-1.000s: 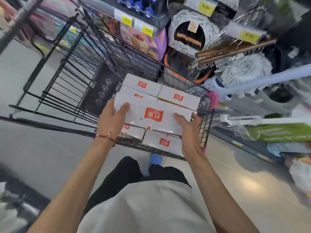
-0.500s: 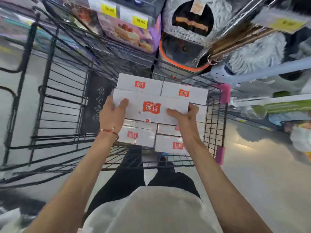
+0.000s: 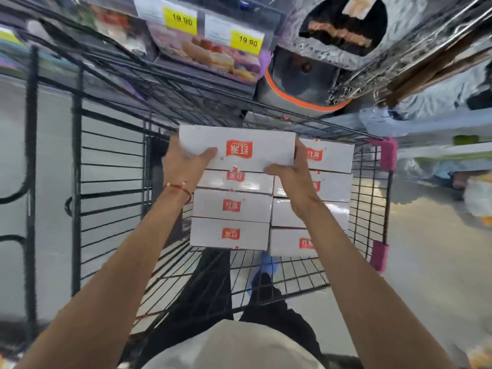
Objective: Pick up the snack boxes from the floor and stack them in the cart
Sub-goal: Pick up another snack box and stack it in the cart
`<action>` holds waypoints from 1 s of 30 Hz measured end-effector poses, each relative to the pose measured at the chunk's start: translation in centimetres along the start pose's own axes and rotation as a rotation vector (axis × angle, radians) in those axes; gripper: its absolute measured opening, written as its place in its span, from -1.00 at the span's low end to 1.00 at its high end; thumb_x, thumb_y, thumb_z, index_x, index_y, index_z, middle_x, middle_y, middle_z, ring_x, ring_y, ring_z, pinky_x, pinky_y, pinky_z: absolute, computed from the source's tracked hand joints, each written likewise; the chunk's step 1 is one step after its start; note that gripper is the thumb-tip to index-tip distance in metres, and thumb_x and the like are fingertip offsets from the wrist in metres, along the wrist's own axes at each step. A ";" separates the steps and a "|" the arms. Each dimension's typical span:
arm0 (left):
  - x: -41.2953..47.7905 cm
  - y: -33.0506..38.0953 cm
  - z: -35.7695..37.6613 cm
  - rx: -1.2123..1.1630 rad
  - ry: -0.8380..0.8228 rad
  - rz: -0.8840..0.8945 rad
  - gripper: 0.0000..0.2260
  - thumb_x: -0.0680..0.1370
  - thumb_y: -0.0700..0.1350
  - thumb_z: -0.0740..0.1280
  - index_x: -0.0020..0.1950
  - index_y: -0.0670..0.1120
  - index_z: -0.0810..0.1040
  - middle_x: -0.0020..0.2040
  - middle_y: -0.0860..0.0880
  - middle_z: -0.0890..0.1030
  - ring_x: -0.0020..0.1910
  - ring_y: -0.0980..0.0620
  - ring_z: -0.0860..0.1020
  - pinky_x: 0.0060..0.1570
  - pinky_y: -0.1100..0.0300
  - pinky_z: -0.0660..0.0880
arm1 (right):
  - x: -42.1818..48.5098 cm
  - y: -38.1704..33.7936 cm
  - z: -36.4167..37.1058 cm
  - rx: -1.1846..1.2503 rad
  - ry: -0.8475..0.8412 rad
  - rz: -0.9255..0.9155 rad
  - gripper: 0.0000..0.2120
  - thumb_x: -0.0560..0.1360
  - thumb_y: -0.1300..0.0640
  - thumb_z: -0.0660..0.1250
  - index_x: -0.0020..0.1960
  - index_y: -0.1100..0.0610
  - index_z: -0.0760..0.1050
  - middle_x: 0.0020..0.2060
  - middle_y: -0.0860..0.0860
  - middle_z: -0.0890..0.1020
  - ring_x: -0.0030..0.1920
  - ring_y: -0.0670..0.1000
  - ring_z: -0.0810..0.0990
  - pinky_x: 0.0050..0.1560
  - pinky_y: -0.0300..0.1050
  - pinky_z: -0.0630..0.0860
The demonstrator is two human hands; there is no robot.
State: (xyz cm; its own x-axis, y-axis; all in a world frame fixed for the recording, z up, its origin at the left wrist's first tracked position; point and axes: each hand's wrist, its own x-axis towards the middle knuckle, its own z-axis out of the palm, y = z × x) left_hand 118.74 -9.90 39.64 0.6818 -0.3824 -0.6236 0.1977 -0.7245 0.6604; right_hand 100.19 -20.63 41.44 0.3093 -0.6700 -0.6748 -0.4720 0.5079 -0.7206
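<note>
Fingers (image 3: 206, 155) of the left hand (image 3: 182, 166) curl round the left end of a white snack box (image 3: 255, 145) with a red label, thumb on top. The right hand (image 3: 294, 177) grips the right end the same way, thumb along the near edge. The held box sits level at the far end of the cart (image 3: 370, 187), over the left column of stacked boxes (image 3: 231, 206); whether it rests on the box beneath or hangs just above it cannot be told. Two columns of like boxes lie side by side inside the black wire frame, touching each other. A red string bracelet (image 3: 177, 187) circles the left wrist. Pink corner guards (image 3: 388, 153) cap the cart's right side. Beyond it, shelves carry yellow price tags (image 3: 181, 20).
</note>
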 end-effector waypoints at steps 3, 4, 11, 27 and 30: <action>2.3 -0.1 0.3 0.039 -0.073 0.028 -0.28 0.36 -0.07 0.61 0.42 -0.08 0.34 0.22 0.02 0.56 0.16 0.04 0.52 0.02 0.39 0.42 | 2.0 -0.1 0.4 -0.047 -0.030 0.002 -0.19 0.47 0.42 0.41 0.58 0.00 0.17 0.32 -0.03 0.51 0.26 -0.11 0.50 -0.06 -0.39 0.57; 3.0 -0.2 0.4 0.044 -0.087 0.033 -0.25 0.34 -0.07 0.62 0.43 -0.08 0.33 0.25 0.00 0.56 0.19 0.02 0.53 0.10 0.33 0.44 | 2.5 -0.1 0.5 -0.056 -0.036 0.000 -0.19 0.47 0.43 0.41 0.58 -0.01 0.17 0.33 -0.03 0.50 0.27 -0.10 0.50 -0.07 -0.40 0.58; 6.0 -1.0 0.5 0.044 -0.090 0.060 -0.25 0.32 -0.05 0.63 0.43 -0.04 0.35 0.29 0.01 0.57 0.24 0.04 0.51 0.18 0.23 0.48 | 4.2 0.6 0.9 -0.068 -0.062 -0.051 -0.18 0.47 0.38 0.44 0.58 -0.05 0.17 0.36 -0.01 0.52 0.36 0.00 0.51 0.24 -0.07 0.63; -0.8 -3.0 1.7 0.051 0.072 0.230 -0.26 0.33 -0.01 0.60 0.44 -0.05 0.37 0.31 0.08 0.44 0.29 0.15 0.40 0.26 0.44 0.29 | 0.3 1.9 -1.8 -0.002 0.082 -0.069 -0.49 0.54 0.41 0.40 0.41 0.05 0.46 0.30 -0.05 0.54 0.32 0.05 0.54 0.04 -0.36 0.54; -3.8 -3.9 1.7 0.054 0.070 0.246 -0.24 0.39 -0.10 0.59 0.51 -0.03 0.32 0.38 0.08 0.37 0.38 0.13 0.33 0.39 0.23 0.27 | -2.3 2.9 -3.1 0.030 0.116 -0.098 -0.55 0.55 0.45 0.34 0.35 0.08 0.51 0.24 0.00 0.58 0.20 0.03 0.59 0.01 -0.34 0.53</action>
State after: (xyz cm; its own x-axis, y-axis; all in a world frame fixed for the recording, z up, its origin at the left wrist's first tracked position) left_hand 114.19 -6.61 38.74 0.7524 -0.5113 -0.4153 -0.0168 -0.6451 0.7639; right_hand 95.53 -19.31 41.34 0.2545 -0.7743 -0.5793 -0.4185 0.4519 -0.7878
